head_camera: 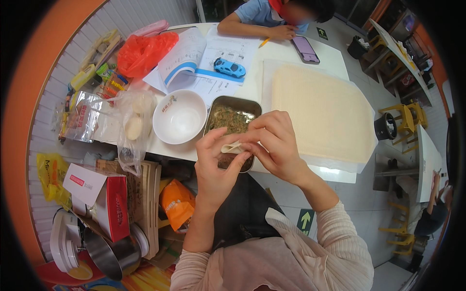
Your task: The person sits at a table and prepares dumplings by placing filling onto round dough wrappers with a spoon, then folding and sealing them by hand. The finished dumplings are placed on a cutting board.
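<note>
Both hands meet over the near edge of a rectangular metal container (233,114) of green-flecked minced filling. A small folded dough wrapper (232,147) is held between them. My left hand (218,160) pinches it from the left with thumb and fingers. The thumb and fingertips of my right hand (273,145) grip its right end. Whether filling lies inside the fold cannot be seen. To the left of the container stands a white bowl (179,117). A clear plastic bag (134,127) with round pale dough pieces lies left of the bowl. On the right is a cloth-like cream mat (320,112) on a tray.
Across the table a person (255,22) leans on papers (218,47), a pencil (264,42) near their hand. A blue toy car (229,67), a phone (305,50) and a red plastic bag (143,54) lie about. Below left are a box (116,207) and a metal pot (114,258).
</note>
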Tool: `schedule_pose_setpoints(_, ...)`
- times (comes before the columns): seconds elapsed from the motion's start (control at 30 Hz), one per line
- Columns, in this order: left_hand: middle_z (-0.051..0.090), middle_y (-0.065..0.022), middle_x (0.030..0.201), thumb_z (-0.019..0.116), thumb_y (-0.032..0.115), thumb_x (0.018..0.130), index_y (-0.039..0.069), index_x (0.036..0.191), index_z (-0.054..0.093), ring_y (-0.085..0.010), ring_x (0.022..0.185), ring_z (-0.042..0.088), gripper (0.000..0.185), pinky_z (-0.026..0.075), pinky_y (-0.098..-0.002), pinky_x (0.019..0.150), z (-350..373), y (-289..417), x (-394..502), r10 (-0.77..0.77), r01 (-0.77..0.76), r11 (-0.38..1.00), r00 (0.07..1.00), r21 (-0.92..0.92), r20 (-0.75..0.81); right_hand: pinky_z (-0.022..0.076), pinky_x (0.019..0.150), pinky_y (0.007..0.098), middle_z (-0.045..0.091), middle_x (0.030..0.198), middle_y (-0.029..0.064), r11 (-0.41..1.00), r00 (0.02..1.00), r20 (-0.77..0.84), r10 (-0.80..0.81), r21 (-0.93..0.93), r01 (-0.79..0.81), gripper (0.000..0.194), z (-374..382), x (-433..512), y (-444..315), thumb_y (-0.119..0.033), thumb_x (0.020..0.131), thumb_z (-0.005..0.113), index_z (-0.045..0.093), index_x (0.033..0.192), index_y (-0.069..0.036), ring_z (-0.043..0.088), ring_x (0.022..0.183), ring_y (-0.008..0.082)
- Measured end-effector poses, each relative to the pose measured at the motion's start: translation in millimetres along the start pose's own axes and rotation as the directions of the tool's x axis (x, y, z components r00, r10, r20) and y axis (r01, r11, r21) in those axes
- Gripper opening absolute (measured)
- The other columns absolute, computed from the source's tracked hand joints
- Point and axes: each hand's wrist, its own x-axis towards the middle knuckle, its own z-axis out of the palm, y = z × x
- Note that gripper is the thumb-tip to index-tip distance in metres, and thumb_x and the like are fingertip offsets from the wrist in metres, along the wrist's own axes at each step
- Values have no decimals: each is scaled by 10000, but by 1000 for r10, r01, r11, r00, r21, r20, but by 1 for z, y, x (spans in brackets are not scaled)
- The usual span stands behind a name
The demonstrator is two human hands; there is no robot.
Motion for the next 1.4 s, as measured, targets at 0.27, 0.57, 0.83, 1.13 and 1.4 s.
schedule_pose_setpoints(0.27, 652, -168, 1080, 699, -119, 784, 6, 1313, 330, -185, 954, 662, 657, 562, -281, 805, -4, 1, -1, 80, -85, 978, 996, 190, 35, 359, 802, 379, 580, 903, 12, 991, 997, 14, -81, -102, 82, 228, 1, 3, -4, -127, 723, 734, 668, 941, -130, 556, 890, 213)
schedule_pose_setpoints(0.57, 662, -154, 1047, 705, -111, 772, 10, 1324, 353, -181, 921, 668, 665, 556, -283, 793, -3, 1, -3, 160, -158, 949, 987, 273, 14, 347, 809, 389, 571, 892, 4, 995, 997, -13, -81, -59, 80, 251, 5, 3, -5, -139, 720, 744, 670, 959, -132, 548, 894, 209)
schedule_pose_setpoints(0.83, 642, -174, 1086, 718, -87, 787, 27, 1295, 365, -198, 984, 658, 630, 551, -294, 827, -1, -1, -6, 131, -127, 967, 991, 223, -3, 345, 813, 380, 608, 929, 3, 991, 991, -82, -108, -87, 101, 262, 8, 0, -5, -166, 716, 761, 664, 955, -120, 559, 901, 207)
schedule_pose_setpoints(1.13, 620, -214, 1122, 721, -94, 789, 52, 1272, 314, -257, 1027, 648, 649, 566, -323, 837, 1, -8, -9, 184, -189, 980, 980, -60, -72, 345, 788, 374, 622, 896, 16, 997, 990, -120, -80, -5, 80, 229, 4, -8, 0, -123, 713, 760, 638, 906, -99, 584, 877, 202)
schedule_pose_setpoints(1.4, 618, -220, 1104, 729, -74, 794, 61, 1269, 311, -253, 1015, 647, 647, 569, -307, 820, 1, -8, -10, 213, -220, 974, 971, -58, -104, 373, 786, 376, 629, 877, 40, 994, 978, -176, -108, 12, 112, 241, 5, -6, -2, -135, 720, 765, 637, 917, -79, 591, 841, 219)
